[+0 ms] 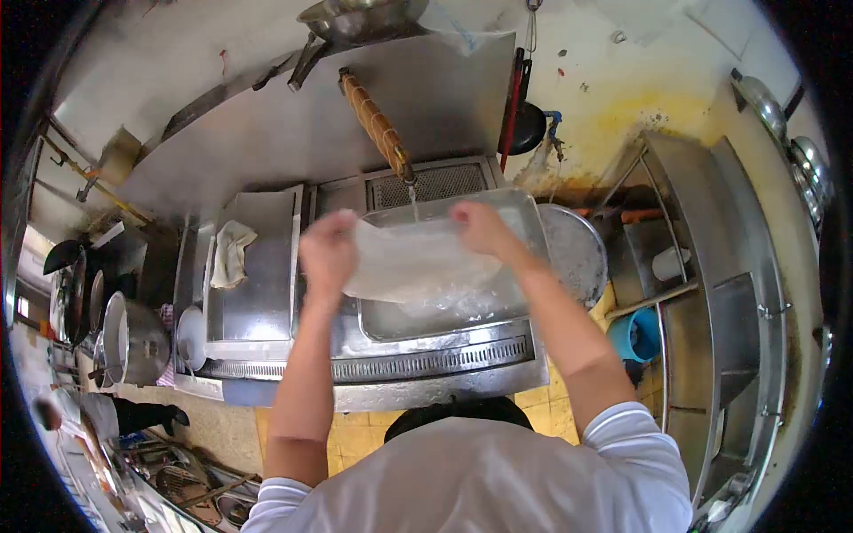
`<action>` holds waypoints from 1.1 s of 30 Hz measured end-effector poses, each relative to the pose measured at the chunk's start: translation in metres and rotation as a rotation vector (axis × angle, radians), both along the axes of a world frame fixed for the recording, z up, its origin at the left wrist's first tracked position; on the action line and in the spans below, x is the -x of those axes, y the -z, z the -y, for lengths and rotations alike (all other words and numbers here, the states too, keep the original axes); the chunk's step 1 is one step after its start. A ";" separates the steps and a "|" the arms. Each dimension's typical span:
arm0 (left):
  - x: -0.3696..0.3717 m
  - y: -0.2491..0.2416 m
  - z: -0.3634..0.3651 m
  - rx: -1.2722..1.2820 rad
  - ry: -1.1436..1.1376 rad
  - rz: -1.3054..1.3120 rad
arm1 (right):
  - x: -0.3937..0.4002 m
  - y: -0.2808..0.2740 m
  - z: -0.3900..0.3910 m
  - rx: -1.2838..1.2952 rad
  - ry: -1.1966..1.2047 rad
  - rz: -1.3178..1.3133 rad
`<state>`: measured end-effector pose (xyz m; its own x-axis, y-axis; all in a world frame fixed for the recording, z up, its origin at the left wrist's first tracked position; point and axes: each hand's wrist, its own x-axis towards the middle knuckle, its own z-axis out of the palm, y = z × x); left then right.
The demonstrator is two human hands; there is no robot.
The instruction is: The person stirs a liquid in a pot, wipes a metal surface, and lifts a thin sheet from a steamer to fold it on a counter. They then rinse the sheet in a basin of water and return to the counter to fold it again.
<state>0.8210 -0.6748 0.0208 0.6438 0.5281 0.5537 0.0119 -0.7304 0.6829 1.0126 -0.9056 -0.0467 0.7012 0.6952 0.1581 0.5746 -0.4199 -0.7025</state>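
A thin white cloth (409,266) is stretched between my two hands, over a rectangular metal pan (386,327). My left hand (329,253) is closed on the cloth's left edge, just beyond the pan's left side. At the upper right edge of the cloth, the fingers of my right hand (484,233) are pinched together. Water runs from a spout wrapped in brown material (378,124) into the far part of the pan. Splashes and ripples show near the cloth's lower right edge, where it hangs low. Both hands are slightly blurred.
Left of the pan, a folded cloth (233,254) lies on a steel worktop (258,311). A round metal container (582,258) stands right of the pan, near a blue bucket (634,335) and steel shelving (711,266). Another person (98,413) is at the far left, beyond large pots (133,338).
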 end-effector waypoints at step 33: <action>-0.091 0.037 0.041 0.486 0.332 -0.490 | -0.004 -0.016 -0.011 -0.306 0.158 -0.213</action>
<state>0.9121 -0.7154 -0.0167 0.9233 0.3752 -0.0814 0.2288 -0.3672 0.9016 1.0171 -0.8945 -0.0307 0.8350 0.5196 0.1811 0.3482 -0.2442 -0.9051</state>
